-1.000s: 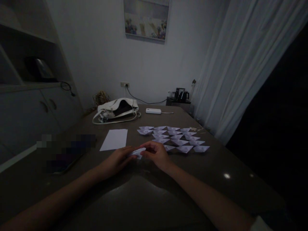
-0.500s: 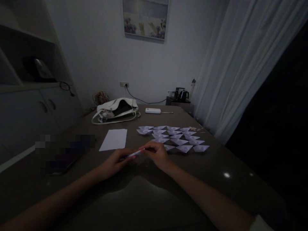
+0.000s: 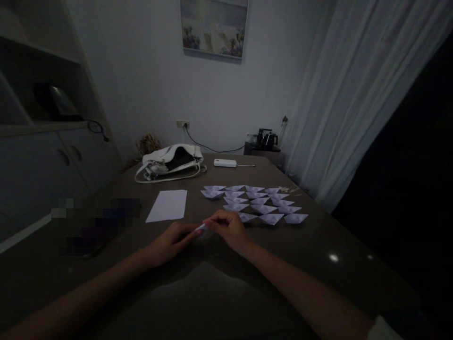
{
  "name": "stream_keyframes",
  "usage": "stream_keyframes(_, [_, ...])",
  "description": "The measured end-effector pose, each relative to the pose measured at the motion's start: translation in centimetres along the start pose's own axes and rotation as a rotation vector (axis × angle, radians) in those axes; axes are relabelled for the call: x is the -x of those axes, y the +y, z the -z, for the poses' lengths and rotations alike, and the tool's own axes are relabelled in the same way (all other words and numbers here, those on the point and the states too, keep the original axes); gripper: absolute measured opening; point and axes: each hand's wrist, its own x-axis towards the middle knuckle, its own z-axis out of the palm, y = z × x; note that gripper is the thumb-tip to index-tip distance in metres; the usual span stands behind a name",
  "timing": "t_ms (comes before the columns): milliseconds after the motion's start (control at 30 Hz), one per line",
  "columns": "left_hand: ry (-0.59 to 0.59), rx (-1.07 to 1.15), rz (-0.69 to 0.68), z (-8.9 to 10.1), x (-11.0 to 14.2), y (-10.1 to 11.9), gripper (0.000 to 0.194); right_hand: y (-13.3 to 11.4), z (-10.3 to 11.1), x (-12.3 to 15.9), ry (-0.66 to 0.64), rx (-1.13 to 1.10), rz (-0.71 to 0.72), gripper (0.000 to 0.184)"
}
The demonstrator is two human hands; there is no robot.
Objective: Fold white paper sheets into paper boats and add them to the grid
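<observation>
A small folded piece of white paper (image 3: 201,227) is pinched between my two hands above the near part of the table. My left hand (image 3: 171,242) grips its left side, thumb below and fingers over the top. On the other side, my right hand (image 3: 228,229) pinches the right end with thumb and fingertips. Most of the paper is hidden by the fingers. Just beyond my right hand, white folded paper boats (image 3: 262,208) stand in several rows. A stack of white paper sheets (image 3: 168,206) lies flat beyond my left hand.
A white handbag (image 3: 173,158) lies open at the far left of the brown table (image 3: 212,302). Right of it is a white power bank (image 3: 225,163) with a short cable. A blurred-out item (image 3: 102,229) lies at the left. Small scraps (image 3: 292,190) lie behind the boats.
My left hand has slid slightly to the right, closer to my right hand. Less of the folded paper shows between the fingers now.
</observation>
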Motion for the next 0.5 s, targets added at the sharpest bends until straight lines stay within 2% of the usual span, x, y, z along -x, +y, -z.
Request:
stream_keyframes(267, [-0.008,0.140,0.164,-0.28,0.44,-0.23,0.054,-0.07,0.04,0.08,-0.030,0.025,-0.023,0.028])
stream_keyframes(400, [-0.019,0.294,0.310,-0.32,0.68,-0.49,0.062,-0.29,0.11,0.11,-0.006,0.161,0.056,0.029])
stream_keyframes(500, [-0.040,0.349,0.342,-0.24,0.79,-0.34,0.065,-0.57,0.11,0.17,-0.002,0.238,0.100,0.029])
